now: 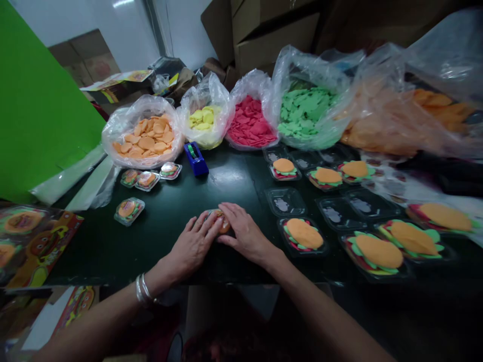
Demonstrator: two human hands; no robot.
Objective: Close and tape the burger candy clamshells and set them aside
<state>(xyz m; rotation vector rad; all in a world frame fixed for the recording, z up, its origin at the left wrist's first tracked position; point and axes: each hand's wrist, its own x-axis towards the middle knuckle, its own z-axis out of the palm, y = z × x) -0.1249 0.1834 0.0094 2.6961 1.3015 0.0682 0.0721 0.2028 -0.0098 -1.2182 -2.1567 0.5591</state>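
Between my two hands, low on the dark green table (234, 176), sits a small clear plastic clamshell (224, 223) with a toy burger inside. My left hand (194, 246) lies over its left side with the fingers together. From the right, my right hand (247, 234) wraps its fingers and thumb around the far and near edges. Much of the clamshell is hidden under the fingers. Right of my right hand, an open clamshell (289, 202) has its lid back and a burger of foam-like pieces (304, 234) in its base.
Several more open clamshells with burgers (379, 251) spread across the right. Closed packs (129, 210) lie at left. A blue tape dispenser (196, 160) stands mid-table. Behind are plastic bags of orange (147, 138), yellow (203, 118), red (252, 123) and green pieces (307, 113).
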